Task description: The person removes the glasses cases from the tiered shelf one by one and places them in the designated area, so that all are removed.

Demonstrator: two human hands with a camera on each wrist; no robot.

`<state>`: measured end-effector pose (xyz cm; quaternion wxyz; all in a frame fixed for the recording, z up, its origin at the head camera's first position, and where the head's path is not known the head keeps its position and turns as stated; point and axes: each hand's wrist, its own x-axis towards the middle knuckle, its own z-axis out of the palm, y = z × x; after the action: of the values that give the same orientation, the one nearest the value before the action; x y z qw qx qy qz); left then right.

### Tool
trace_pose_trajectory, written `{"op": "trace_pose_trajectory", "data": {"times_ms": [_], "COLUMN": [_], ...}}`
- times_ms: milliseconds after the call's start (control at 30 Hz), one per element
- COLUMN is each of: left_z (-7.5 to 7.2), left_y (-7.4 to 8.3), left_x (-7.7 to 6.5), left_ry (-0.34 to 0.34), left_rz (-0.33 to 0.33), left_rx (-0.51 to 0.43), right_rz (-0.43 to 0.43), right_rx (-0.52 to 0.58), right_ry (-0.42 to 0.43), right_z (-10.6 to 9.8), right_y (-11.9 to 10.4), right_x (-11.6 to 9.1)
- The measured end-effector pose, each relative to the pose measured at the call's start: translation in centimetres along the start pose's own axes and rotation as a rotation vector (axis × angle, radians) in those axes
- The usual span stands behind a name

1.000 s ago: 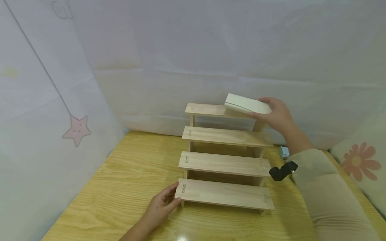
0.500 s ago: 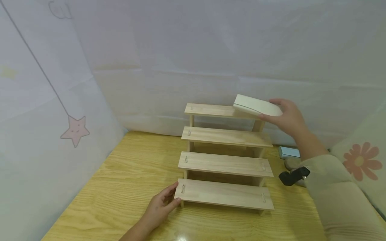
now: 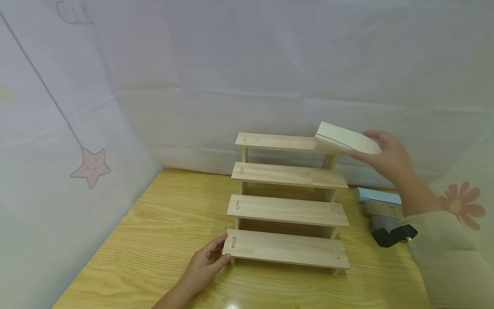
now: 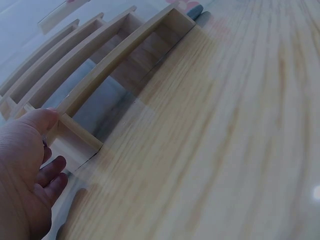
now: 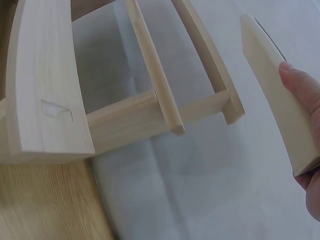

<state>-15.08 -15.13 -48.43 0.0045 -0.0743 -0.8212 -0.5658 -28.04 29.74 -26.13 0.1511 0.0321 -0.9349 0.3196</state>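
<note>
A wooden stepped display stand with several shelves stands on the table. My left hand grips the left end of its lowest shelf, the thumb at the front edge; in the left wrist view the thumb lies on the shelf corner and other fingers bend below. My right hand holds a cream glasses case by its right end, thumb on the near side. The case is raised, slightly tilted, overlapping the top shelf's right end in the head view. In the right wrist view the case is apart from the shelves.
Right of the stand lie a light blue case, a beige case and a grey case, partly hidden by my right arm and a black wrist mount. White fabric walls enclose the wooden table.
My right hand has moved to the right with the cream glasses case, away from the top shelf's middle. More of the cases on the right shows. The left hand has stayed in place.
</note>
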Motion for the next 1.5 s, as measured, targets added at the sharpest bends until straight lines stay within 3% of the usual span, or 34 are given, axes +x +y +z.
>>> {"op": "trace_pose_trajectory", "data": {"times_ms": [433, 967, 1300, 1433, 1500], "left_z": [-0.1, -0.1, 0.0, 0.0, 0.0], "left_y": [-0.1, -0.1, 0.1, 0.1, 0.1], "left_x": [-0.1, 0.0, -0.1, -0.1, -0.1], "left_ry": [-0.014, -0.011, -0.006, -0.002, -0.001], "left_rz": [0.027, 0.034, 0.023, 0.02, 0.02], "left_rx": [0.007, -0.01, -0.001, 0.001, 0.0], "right_rz": [0.05, 0.126, 0.141, 0.133, 0.17], "right_rx": [0.064, 0.083, 0.054, 0.003, -0.032], "right_ry": [0.046, 0.027, 0.058, 0.079, 0.074], "right_z": [-1.3, -2.7, -2.7, -2.8, -3.0], "right_y": [3.1, 6.6, 8.3, 8.8, 9.1], "right_x": [-2.4, -4.8, -5.9, -6.4, -6.7]}}
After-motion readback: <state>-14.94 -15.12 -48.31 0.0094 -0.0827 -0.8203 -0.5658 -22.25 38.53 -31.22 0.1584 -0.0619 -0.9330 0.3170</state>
